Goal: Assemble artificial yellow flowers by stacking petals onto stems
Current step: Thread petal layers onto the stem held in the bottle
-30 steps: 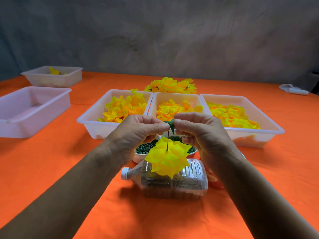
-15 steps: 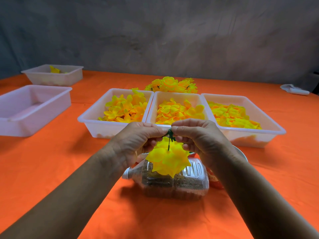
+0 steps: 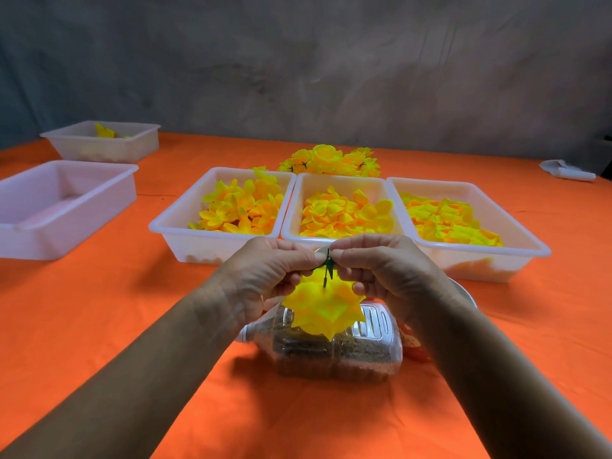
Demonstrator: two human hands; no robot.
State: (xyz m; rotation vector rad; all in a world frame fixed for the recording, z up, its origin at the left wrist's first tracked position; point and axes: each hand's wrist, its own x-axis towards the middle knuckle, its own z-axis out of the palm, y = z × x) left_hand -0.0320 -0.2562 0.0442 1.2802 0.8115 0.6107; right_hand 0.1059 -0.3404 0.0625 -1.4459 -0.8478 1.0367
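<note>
A stack of yellow petals (image 3: 326, 308) hangs face down on a thin green stem (image 3: 325, 279), above a clear bottle. My left hand (image 3: 265, 271) and my right hand (image 3: 384, 270) meet at the stem's top. Both pinch a small green calyx piece (image 3: 328, 261) there between thumb and fingertips. Three white trays stand behind the hands: the left tray (image 3: 185, 233), the middle tray (image 3: 331, 180) and the right tray (image 3: 480, 250), each with loose yellow petals. A pile of finished yellow flowers (image 3: 331, 160) lies beyond them.
A clear plastic bottle (image 3: 334, 352) filled with brown grains lies on its side on the orange cloth. An empty white tray (image 3: 59, 207) stands at the left, another tray (image 3: 102, 144) with a few petals behind it. A white object (image 3: 566, 170) lies far right.
Both hands have sunk lower with the green piece, sliding it down the stem toward the petals. The visible stem between fingers and petals is shorter.
</note>
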